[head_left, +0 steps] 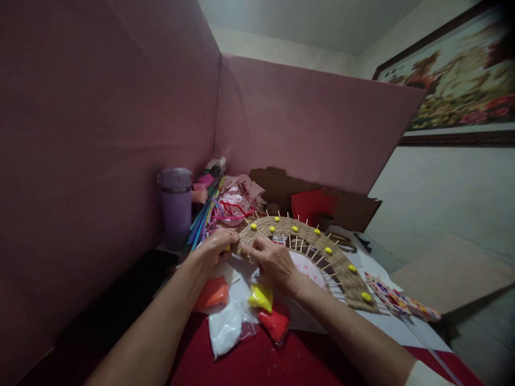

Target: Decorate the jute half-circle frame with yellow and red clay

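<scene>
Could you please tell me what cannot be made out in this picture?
In the head view:
Palm of the left hand, hidden by its back.
Palm of the right hand, likewise.
Part of the dotted cloth, behind the right forearm.
Framed picture, cut off at the right edge.

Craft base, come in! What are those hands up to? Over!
Left hand and right hand at left end of tan twine arch. Yellow oval dots along it. Yellow-filled clear plastic bag near right hand.
</scene>
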Available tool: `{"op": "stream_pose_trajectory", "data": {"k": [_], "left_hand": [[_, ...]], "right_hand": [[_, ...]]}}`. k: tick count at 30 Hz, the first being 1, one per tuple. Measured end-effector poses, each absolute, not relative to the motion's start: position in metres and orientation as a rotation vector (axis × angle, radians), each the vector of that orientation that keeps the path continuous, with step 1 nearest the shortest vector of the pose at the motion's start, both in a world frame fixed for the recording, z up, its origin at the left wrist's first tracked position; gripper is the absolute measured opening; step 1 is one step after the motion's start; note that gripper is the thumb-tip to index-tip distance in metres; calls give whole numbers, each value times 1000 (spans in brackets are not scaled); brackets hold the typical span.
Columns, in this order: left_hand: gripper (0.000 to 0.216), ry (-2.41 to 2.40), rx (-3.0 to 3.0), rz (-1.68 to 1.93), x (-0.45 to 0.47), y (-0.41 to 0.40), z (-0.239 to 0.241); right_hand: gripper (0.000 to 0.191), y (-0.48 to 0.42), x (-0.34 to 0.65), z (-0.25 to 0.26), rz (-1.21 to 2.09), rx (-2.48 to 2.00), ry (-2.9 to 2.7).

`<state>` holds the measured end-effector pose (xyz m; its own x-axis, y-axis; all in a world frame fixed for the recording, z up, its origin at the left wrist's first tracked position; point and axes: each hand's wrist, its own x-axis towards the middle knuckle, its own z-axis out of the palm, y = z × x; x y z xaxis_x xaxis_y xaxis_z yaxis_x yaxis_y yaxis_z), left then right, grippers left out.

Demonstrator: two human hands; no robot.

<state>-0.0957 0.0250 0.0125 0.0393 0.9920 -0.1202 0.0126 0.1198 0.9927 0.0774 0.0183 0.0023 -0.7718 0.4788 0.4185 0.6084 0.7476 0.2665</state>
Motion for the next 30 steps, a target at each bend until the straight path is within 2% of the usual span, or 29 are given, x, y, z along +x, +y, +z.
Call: {"op": "stream_pose_trajectory", "data": {"k": [4, 11, 25, 30], "left_hand": [[22, 1241, 1146, 1078, -96, 25, 13], [22, 1258, 1120, 1108, -96, 26, 12], [22, 1262, 1127, 1089, -95, 22, 16], [22, 1265, 1136, 1066, -95, 22, 17]], "right_hand": [[35, 17, 78, 2, -574, -840, -2633], [42, 15, 88, -7, -477, -924, -2552], [33, 13, 84, -6, -503, -888, -2577], [41, 13, 83, -6, -374, -932, -2490]]}}
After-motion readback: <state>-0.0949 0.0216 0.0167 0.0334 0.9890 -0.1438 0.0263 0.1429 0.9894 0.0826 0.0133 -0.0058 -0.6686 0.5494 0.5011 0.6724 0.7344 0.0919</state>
